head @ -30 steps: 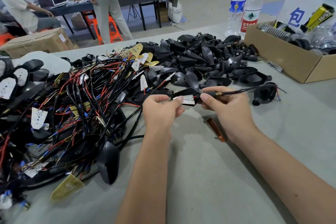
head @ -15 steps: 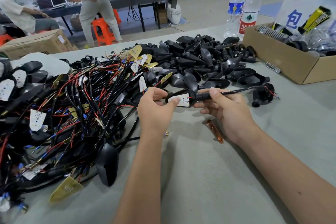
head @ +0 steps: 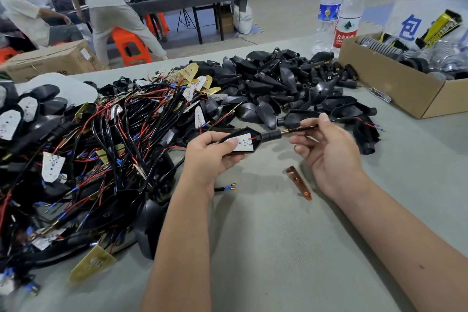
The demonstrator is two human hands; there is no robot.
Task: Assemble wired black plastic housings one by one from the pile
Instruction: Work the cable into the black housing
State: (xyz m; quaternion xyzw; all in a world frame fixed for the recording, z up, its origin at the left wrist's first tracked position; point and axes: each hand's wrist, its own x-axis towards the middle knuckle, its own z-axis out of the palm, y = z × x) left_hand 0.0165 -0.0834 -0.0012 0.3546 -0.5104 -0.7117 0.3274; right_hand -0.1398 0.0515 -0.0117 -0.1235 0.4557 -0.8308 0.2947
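Black housing [head: 243, 140] gripped in left hand [head: 210, 157], right hand [head: 329, 152] pinching its cable [head: 304, 128]

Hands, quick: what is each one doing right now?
Left hand: grips the black housing, thumb on its white LED board.
Right hand: pinches the black cable leaving the housing.

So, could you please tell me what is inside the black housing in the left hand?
A white LED board with a red wire sits inside the housing. The thumb of the left hand covers its near end.
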